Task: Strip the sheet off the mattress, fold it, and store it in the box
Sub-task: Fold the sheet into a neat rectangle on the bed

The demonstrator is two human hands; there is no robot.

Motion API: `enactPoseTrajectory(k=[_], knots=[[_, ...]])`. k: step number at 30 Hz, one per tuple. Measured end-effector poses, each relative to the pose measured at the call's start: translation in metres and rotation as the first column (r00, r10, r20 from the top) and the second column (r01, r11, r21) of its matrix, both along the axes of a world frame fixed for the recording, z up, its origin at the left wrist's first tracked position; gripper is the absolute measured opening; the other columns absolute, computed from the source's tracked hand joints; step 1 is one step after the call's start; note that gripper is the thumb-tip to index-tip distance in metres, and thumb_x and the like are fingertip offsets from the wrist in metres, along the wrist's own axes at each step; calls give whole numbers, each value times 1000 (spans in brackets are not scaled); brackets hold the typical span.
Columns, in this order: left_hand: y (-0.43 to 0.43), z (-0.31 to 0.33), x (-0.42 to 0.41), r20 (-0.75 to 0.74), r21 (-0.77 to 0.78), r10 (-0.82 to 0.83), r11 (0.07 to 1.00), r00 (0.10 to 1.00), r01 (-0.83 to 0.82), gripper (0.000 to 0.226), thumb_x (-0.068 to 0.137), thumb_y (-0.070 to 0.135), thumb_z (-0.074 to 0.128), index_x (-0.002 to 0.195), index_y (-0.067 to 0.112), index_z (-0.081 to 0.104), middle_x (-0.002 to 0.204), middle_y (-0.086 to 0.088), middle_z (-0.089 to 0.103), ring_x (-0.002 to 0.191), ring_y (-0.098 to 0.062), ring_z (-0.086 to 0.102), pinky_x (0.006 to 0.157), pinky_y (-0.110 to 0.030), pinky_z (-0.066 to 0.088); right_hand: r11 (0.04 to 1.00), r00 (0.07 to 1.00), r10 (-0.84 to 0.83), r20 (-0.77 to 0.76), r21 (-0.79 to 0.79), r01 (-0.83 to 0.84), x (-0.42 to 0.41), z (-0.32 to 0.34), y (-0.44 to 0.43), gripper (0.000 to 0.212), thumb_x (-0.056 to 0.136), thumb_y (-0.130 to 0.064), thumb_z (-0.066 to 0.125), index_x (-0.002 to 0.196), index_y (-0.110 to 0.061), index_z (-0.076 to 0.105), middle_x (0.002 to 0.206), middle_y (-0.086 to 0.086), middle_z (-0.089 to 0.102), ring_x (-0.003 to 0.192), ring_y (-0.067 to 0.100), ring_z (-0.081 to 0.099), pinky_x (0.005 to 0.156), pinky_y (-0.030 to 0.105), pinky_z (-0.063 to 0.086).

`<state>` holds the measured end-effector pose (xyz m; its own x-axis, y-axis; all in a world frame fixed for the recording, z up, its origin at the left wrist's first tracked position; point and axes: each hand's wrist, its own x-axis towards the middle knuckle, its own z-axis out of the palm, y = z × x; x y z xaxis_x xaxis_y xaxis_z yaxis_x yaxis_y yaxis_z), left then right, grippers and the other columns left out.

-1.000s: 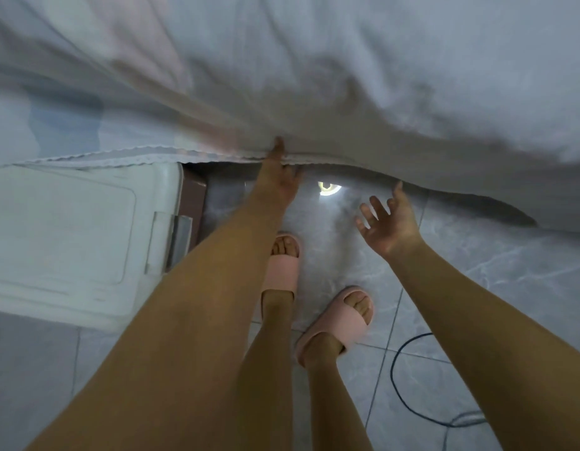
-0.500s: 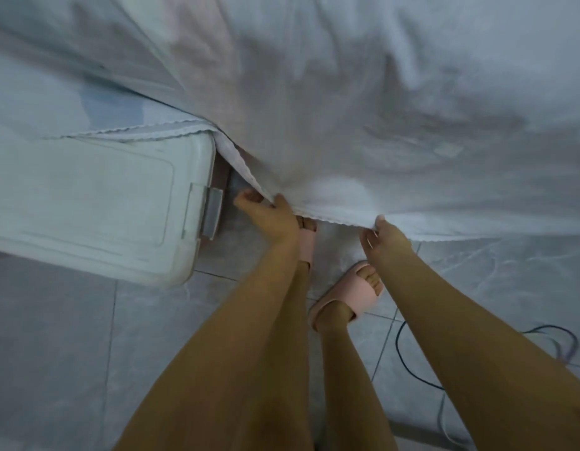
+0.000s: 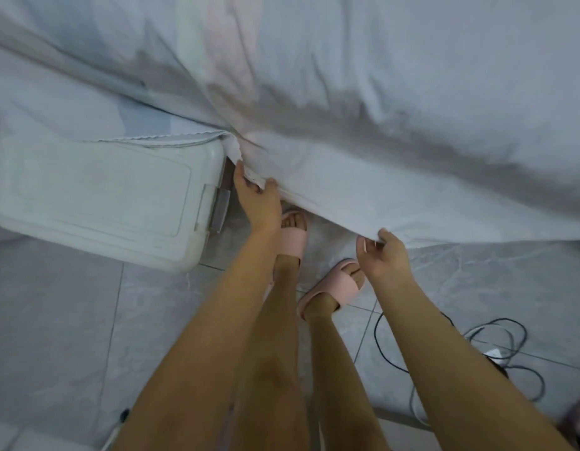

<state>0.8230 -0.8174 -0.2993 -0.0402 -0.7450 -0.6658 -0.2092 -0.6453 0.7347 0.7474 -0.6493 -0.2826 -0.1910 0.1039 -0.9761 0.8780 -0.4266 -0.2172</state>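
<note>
Over a grey tiled floor (image 3: pixel 70 320), beside the lidded box (image 3: pixel 103 203), the sheet (image 3: pixel 396 131) hangs in folds, likely light, limp and prone to bunching, best held at its hem (image 3: pixel 331 208), where the grip of the left hand (image 3: pixel 259 203) curls round it and the right hand (image 3: pixel 384 258) pinches it.

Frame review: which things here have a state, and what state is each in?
sheet, unfolded, hanging, hem held by both hands
box, lid on, standing on the floor
left hand, grips the sheet's hem
right hand, pinches the sheet's hem
cable, lying loose on the floor
</note>
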Motion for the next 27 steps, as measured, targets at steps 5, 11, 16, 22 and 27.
enactPoseTrajectory(k=[5,11,16,22,27], knots=[[-41,20,-14,-42,225,-95,969,995,102,97,66,-2,55,150,25,17,146,-9,35,120,-36,50,88,-45,49,971,979,-151,-140,-209,120,-25,45,-12,73,43,14,59,113,-4,60,99,12,71,81,24,71,83,35,55],[-74,43,-23,-58,321,58,946,997,-36,62,79,-13,53,136,4,37,127,-25,52,107,-41,58,84,-57,50,968,978,-186,-91,-186,167,-41,111,-39,56,51,8,40,100,-6,64,103,11,69,98,30,65,86,41,52],[-93,60,-33,8,291,177,941,984,-171,61,81,-9,54,138,6,37,131,-16,52,111,-32,56,96,-49,48,960,954,-247,-168,-178,217,-57,140,-33,88,25,8,49,110,-12,63,125,6,63,113,28,61,101,40,46],[-117,74,-13,92,169,408,892,908,-418,52,78,-6,62,128,3,49,122,-17,59,101,-34,62,89,-46,53,992,974,-126,-188,-16,125,-57,146,-3,45,60,-9,42,95,-19,68,104,1,71,98,22,68,93,39,52],[-102,99,24,244,-181,326,941,913,-287,78,82,-11,50,147,14,16,143,-13,38,116,-20,49,100,-24,41,985,999,-14,-53,172,23,-32,148,-2,22,90,-19,41,79,-21,61,60,-6,69,68,15,67,77,31,58]])
